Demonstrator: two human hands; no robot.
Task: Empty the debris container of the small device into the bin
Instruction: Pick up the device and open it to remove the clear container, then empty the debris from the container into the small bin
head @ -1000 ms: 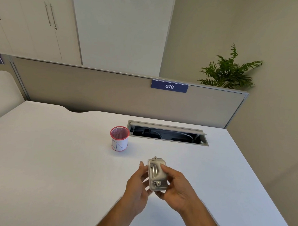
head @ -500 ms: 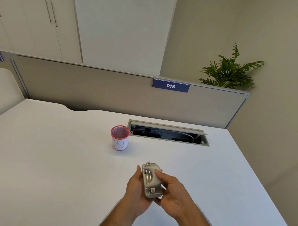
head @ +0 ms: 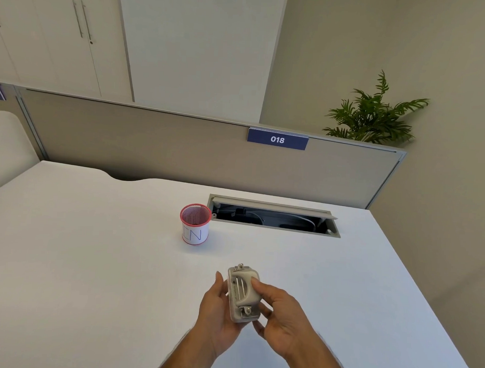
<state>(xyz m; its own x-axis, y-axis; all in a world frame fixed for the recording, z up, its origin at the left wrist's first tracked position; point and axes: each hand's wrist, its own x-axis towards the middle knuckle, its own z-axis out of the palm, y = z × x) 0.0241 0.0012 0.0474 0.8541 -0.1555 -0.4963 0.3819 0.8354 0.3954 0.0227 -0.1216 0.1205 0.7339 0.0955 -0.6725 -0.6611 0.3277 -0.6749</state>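
Observation:
A small grey device (head: 243, 295) with ribbed slots on its face is held upright above the white desk (head: 93, 260), near its front. My left hand (head: 217, 312) cups its left side and back. My right hand (head: 278, 316) grips its right side, thumb pressed on the ribbed face. The bin (head: 195, 224), a small red mesh cup wrapped in white paper with handwritten letters, stands farther back and to the left, apart from both hands. Its inside looks dark; I cannot tell what it holds.
An open cable tray slot (head: 273, 215) is cut into the desk just right of the bin. A beige partition (head: 181, 150) with a "018" label lines the far edge. A potted plant (head: 372, 117) stands behind it. The desk's right edge drops off nearby.
Both hands and the device have drifted slightly left and nearer to me. My right thumb has slid onto the ribbed face.

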